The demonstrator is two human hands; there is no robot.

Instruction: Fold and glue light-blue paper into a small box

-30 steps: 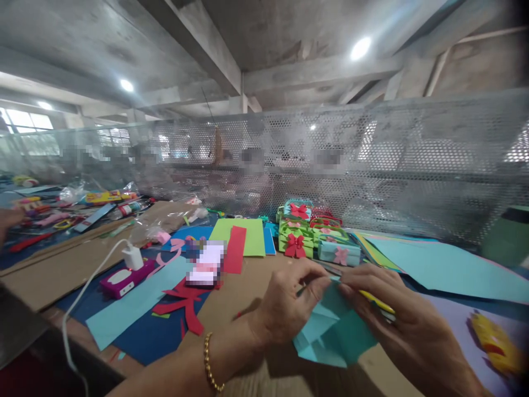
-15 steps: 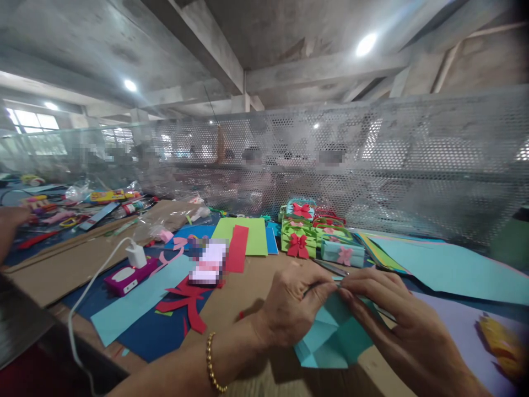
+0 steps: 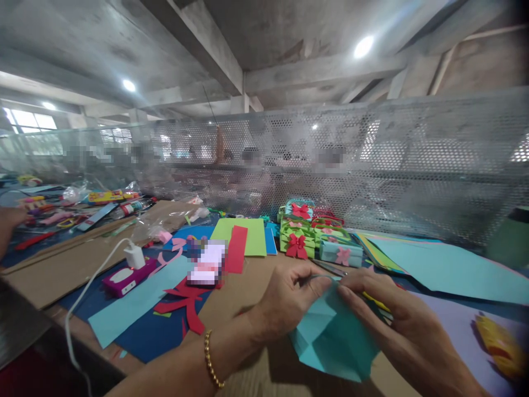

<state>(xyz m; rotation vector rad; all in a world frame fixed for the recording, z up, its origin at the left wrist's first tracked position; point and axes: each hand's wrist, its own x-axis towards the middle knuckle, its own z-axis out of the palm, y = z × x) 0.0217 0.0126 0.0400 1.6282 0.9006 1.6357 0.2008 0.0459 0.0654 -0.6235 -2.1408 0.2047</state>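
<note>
A creased piece of light blue paper (image 3: 330,342) hangs between my two hands, its folded top edge pinched from both sides. My left hand (image 3: 289,298) grips the upper left part between thumb and forefinger. Close beside it, my right hand (image 3: 384,309) pinches the same edge, fingers pressed together. The lower part of the paper bulges open below them. Just behind my fingertips lie scissors (image 3: 328,268), partly hidden. Beyond stand several small folded paper bags (image 3: 297,242) in green and blue, with red or pink bows.
A phone (image 3: 208,263), red paper scraps (image 3: 188,303) and a light blue strip (image 3: 136,300) lie left. A purple power strip (image 3: 129,277) carries a white charger. Blue sheets (image 3: 450,270) and a yellow object (image 3: 498,342) are right. Another person's hand (image 3: 10,220) shows far left.
The paper's lower part has swung down and bulged out further between my hands. Both hands keep their pinch at the top edge and have shifted only slightly.
</note>
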